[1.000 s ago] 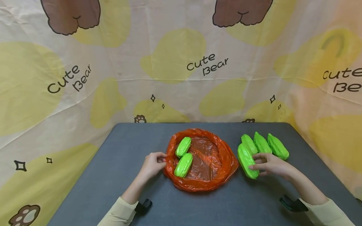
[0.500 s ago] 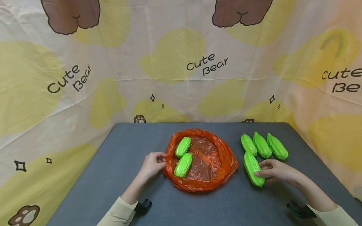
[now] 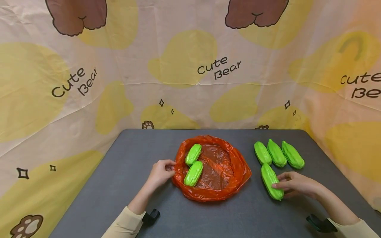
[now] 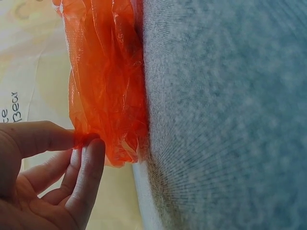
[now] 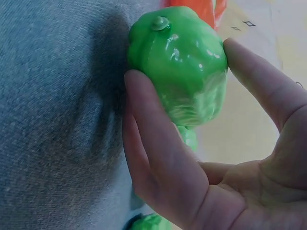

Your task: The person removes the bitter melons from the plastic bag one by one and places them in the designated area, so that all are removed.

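A red plastic bag with a rolled-down rim sits on the grey table, its mouth facing up. Two bright green bitter gourds lie inside it on the left: a rear gourd and a front gourd. At the bag's left side, my left hand pinches the thin film between thumb and fingertips, as the left wrist view shows through the orange-red bag. To the right of the bag, my right hand holds another bitter gourd between thumb and fingers. Its stem end shows in the right wrist view.
Behind the right hand lie three more gourds in a row: a left one, a middle one and a right one. A patterned cloth hangs behind the table. A dark device sits at the left wrist.
My right hand has drawn the gourd it holds toward me and a little to the right, away from the row behind. The left hand and the bag stay where they were.
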The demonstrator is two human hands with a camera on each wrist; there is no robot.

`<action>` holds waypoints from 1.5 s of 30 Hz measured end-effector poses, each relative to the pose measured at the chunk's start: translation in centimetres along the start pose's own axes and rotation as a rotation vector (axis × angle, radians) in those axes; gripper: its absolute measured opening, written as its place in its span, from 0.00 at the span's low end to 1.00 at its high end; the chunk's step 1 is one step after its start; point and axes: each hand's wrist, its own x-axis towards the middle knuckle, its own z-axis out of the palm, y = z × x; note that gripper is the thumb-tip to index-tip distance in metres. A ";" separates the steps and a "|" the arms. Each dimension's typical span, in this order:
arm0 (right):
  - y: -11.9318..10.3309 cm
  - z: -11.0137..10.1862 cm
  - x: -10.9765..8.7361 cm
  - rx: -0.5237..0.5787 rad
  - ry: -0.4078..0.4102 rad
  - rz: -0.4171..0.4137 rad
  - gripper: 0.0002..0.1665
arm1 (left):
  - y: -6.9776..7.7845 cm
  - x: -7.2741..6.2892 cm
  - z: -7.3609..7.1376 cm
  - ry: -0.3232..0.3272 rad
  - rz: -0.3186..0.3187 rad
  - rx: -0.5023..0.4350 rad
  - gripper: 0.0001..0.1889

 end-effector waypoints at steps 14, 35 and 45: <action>0.6 -0.1 0.4 0.007 0.022 0.051 0.46 | -0.1 0.0 0.0 -0.007 -0.012 -0.022 0.11; 0.6 -0.2 0.3 0.006 0.019 0.044 0.48 | -0.2 0.0 0.1 -0.002 0.011 -0.011 0.11; 0.7 -0.7 0.0 -0.020 0.025 0.023 0.44 | -0.1 0.1 0.1 0.000 0.004 -0.018 0.10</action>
